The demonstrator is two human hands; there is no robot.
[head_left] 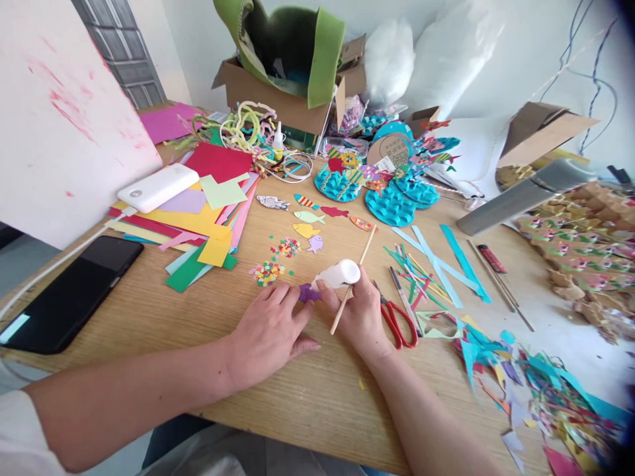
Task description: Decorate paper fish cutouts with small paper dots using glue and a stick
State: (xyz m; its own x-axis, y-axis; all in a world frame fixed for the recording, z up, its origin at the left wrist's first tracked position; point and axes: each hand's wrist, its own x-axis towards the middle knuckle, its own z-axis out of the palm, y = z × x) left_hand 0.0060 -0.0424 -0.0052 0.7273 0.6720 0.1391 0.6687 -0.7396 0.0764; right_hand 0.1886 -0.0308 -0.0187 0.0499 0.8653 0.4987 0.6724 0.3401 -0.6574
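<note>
White glue bottle [340,274] lies leftward | right hand [360,317] grips it, stick [352,281] | left hand [270,330] flat

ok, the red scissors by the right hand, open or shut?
Shut. The red scissors lie flat on the table, handles together, blades closed.

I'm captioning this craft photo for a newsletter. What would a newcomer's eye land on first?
Probably the two hands at centre: the left hand pins a purple cutout to the table, while the right hand holds a white glue bottle and a wooden stick. Next, the fan of coloured paper at left, and the teal discs behind a row of paper fish.
</note>
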